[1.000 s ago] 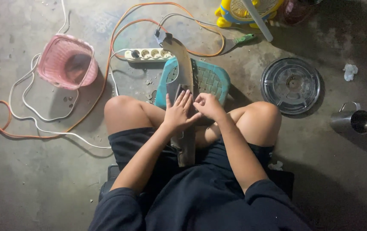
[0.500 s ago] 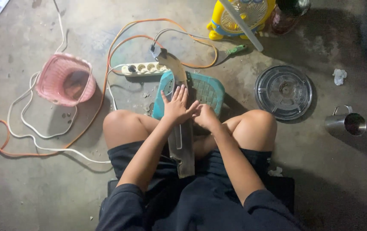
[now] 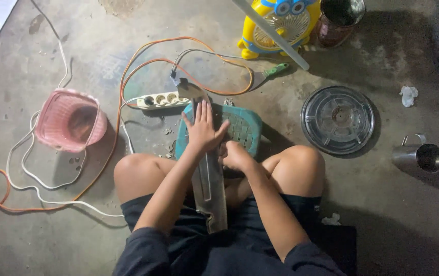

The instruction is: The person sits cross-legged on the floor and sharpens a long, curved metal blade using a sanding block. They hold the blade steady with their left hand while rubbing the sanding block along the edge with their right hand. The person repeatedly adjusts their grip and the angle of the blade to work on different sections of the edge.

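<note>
Nearest, between the knees: long metal blade [image 3: 210, 179], lying near-to-far, near end over the lap, far end reaching past the teal basket [image 3: 242, 130]. Right hand [image 3: 236, 156] curled shut against the blade's right edge at mid-length, exact pinch hidden. Farther along, left hand [image 3: 202, 129] spread flat, fingers splayed, pressing the blade's far part down onto the basket. Beyond: white power strip [image 3: 160, 99] just past the tip.

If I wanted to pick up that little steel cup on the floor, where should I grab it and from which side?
Take the steel cup by its loop handle, which sticks out from the rim on the side away from you, toward the round metal lid. It stands upright with its mouth open and nothing crowding it, so probably reach in from above and hook the handle, or wrap the body.
</note>
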